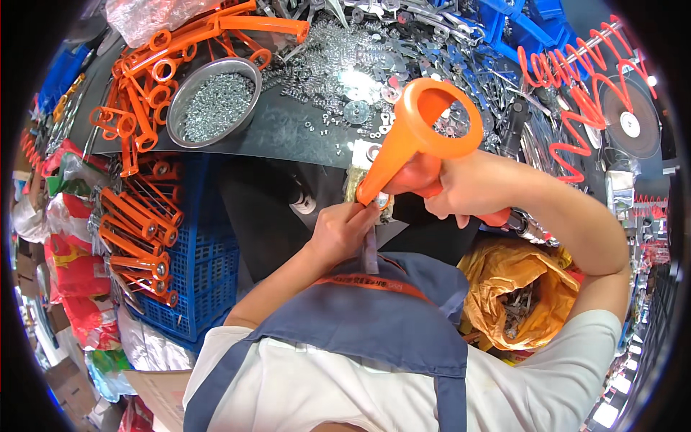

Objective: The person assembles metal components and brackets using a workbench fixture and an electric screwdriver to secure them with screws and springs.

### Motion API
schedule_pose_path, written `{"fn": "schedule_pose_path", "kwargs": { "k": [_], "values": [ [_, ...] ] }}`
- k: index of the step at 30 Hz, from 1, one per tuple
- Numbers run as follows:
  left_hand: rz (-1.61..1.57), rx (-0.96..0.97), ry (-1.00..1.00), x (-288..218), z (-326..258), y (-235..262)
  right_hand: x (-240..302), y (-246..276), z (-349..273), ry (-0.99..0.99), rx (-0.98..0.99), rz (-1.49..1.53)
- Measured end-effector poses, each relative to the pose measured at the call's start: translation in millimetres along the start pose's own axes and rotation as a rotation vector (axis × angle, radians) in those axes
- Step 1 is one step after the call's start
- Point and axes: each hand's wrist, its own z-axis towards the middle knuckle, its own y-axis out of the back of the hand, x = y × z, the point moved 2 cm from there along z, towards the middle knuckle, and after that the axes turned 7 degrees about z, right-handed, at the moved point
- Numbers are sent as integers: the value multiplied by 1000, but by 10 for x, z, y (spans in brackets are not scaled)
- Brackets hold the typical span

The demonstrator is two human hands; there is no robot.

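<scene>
An orange part (392, 155) with a large ring at one end and a tapering arm stands tilted in front of me at the table's near edge. My left hand (340, 232) is closed, its thumb and fingers pinching around the narrow lower end of the part, beside a small fixture (358, 173). My right hand (461, 189) is wrapped round a red hand-held tool (419, 175), whose front sits behind the orange arm. A red grip end with a metal fitting (529, 227) shows below my right wrist. The tool's tip is hidden.
A metal bowl (176, 129) of small fasteners and a heap of orange parts (137, 93) lie at left. Springs and metal pieces (324, 61) cover the far table. A blue crate (209, 266) holds more orange parts. A yellow sack (497, 277) and red coiled hose (576, 108) are right.
</scene>
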Motion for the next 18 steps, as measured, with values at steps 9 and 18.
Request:
{"fn": "schedule_pose_path", "kwargs": {
  "k": [9, 18],
  "values": [
    [-1132, -269, 1375, 420, -639, 242, -672, -521, -608, 335, -276, 719],
    [-1634, 169, 1192, -55, -196, 595, -945, -891, -467, 491, -180, 953]
  ]
}}
